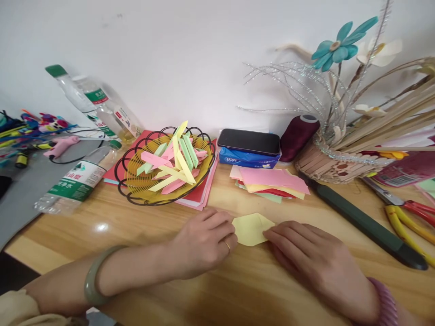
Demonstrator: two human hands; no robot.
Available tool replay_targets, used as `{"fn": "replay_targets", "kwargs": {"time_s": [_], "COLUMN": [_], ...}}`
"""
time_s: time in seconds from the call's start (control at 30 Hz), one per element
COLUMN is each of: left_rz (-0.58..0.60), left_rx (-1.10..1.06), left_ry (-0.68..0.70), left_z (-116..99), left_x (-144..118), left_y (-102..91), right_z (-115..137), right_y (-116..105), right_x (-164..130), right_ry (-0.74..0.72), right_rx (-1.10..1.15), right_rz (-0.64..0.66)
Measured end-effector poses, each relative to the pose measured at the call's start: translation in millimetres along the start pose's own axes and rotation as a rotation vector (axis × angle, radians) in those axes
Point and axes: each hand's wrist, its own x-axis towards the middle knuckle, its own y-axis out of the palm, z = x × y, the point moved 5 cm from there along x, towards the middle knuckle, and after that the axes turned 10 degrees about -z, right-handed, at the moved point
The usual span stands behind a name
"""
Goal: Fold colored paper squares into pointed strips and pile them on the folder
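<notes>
yellow paper between left grip and right grip, each pinching one end.

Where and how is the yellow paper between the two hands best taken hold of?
The yellow paper is likely best pinched lightly at its left and right edges, one hand from each side: it looks thin, nearly flat and widest sideways. The left hand and right hand are at those edges, leaving its middle uncovered.

Both hands hold a folded yellow paper near a basket of paper strips.
</notes>
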Motion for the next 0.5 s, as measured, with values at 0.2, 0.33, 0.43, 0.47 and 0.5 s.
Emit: {"fn": "replay_targets", "kwargs": {"time_s": [0.2, 0.33, 0.43, 0.47, 0.5], "left_rz": [-0.017, 0.029, 0.068, 0.075, 0.077], "left_rx": [-0.176, -0.292, -0.325, -0.337, -0.35], "left_ry": [-0.232, -0.41, -0.519, -0.548, -0.57], "left_z": [12, 17, 20, 20, 21], "left_x": [1, 2, 0, 0, -1], "left_y": [-0.7, 0.7, 3.4, 4.1, 4.8], "right_z": [-17, -24, -26, -27, -27], "right_y": [10, 15, 19, 19, 20], "right_x": [-2, -6, -8, -9, -9], "right_ry": [0.305, 0.404, 0.443, 0.453, 0.462], "right_rx": [0.247, 0.337, 0.372, 0.379, 0.386], "right_rz": [0.088, 0.113, 0.124, 0.121, 0.121]}}
